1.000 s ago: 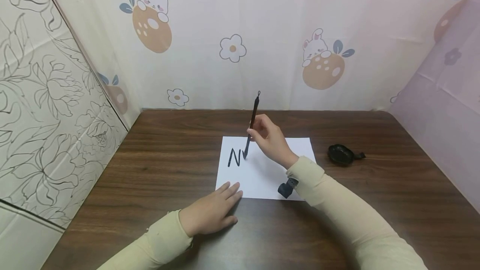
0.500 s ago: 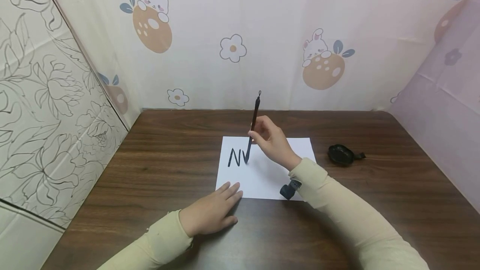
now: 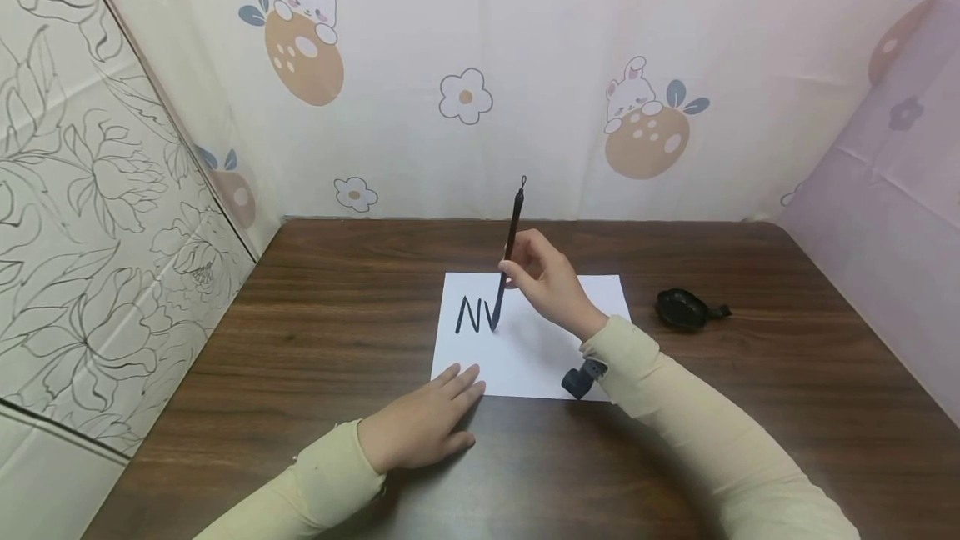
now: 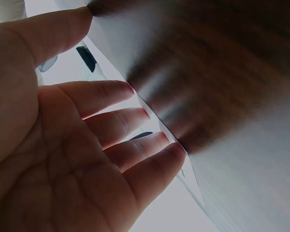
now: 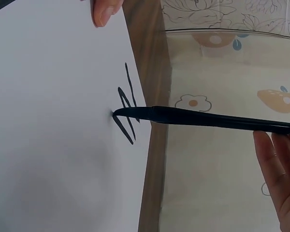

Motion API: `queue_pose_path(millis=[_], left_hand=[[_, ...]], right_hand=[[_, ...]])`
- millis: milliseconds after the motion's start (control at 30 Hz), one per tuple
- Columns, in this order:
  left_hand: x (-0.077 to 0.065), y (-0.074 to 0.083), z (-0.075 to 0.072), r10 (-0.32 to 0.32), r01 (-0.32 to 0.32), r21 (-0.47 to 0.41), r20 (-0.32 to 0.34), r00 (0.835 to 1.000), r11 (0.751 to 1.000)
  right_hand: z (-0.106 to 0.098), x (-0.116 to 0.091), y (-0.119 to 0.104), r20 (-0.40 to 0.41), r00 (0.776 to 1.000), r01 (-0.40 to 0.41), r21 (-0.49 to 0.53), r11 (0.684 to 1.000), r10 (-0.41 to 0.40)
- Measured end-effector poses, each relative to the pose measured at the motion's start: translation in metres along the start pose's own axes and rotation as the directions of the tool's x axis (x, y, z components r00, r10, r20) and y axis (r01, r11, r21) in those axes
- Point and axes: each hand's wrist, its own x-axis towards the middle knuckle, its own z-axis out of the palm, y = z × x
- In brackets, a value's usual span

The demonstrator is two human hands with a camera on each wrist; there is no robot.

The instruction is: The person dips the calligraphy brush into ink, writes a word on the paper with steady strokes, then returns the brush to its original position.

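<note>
My right hand [image 3: 551,282] pinches a dark writing brush [image 3: 513,227] partway up its handle, held nearly upright. In the right wrist view the bent black tip of the brush [image 5: 135,113] meets the white paper [image 5: 53,96] at the lower end of a slanting stroke. Black ink marks on the sheet [image 3: 525,357] form an N with a slanting line to its right. My left hand [image 3: 423,423] lies flat with fingers spread, fingertips over the paper's lower left corner. The left wrist view shows its palm and straight fingers [image 4: 108,99] at the paper's edge.
A small black dish with a short handle [image 3: 682,309] stands on the brown wooden table [image 3: 337,315], right of the paper. Below my right cuff hangs a dark wrist camera [image 3: 579,380]. Patterned curtains [image 3: 540,90] rise behind the table and at both sides.
My right hand has moved slightly right and toward me with the brush, and the slanting line beside the N has grown longer downward. The left hand has stayed put.
</note>
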Motion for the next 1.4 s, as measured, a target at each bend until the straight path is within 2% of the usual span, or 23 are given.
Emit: queue_pose_path(millis=[633, 1000, 1400], left_hand=[[0.0, 0.0, 0.001, -0.015, 0.015, -0.002, 0.019, 1.0, 1.0], [0.001, -0.001, 0.002, -0.011, 0.011, -0.001, 0.016, 1.0, 1.0], [0.001, -0.001, 0.001, -0.011, 0.011, -0.005, 0.015, 1.0, 1.0]], right_hand=[[-0.002, 0.005, 0.006, -0.015, 1.0, -0.012, 0.011, 1.0, 0.012], [-0.003, 0.009, 0.01, -0.032, 0.999, -0.038, -0.026, 0.999, 0.037], [-0.005, 0.015, 0.017, -0.057, 0.998, -0.032, -0.037, 0.999, 0.029]])
